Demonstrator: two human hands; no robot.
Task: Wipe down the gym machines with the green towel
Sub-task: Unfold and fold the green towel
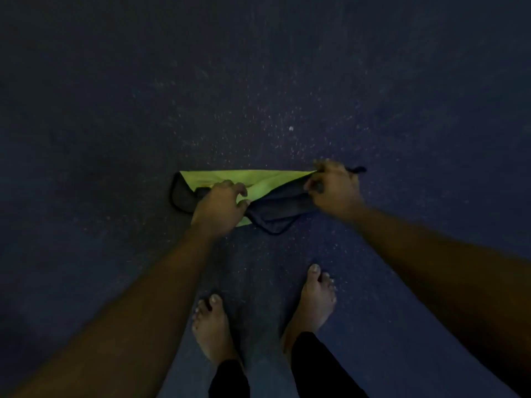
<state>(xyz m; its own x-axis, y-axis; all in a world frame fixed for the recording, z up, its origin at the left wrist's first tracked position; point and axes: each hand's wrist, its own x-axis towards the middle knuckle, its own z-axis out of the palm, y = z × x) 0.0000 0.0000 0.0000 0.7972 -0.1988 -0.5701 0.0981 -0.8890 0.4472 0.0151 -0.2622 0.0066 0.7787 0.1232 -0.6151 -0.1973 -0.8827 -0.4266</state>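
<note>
The green towel (pixel 258 179) is stretched out in mid-frame, at twelve o'clock from the bare feet (pixel 212 331), with its long axis running nine to three o'clock. It is a thin, soft cloth, lime on one face and dark on the other, with a dark stitched border. Its folds bunch toward six o'clock. The right hand (pixel 333 188) grips the three o'clock end in curled fingers. The left hand (pixel 221 205), fingers hooked, appears to pinch the cloth's middle, though dim light blurs the hold. Beneath is a dark floor (pixel 115 110) speckled with pale flecks.
</note>
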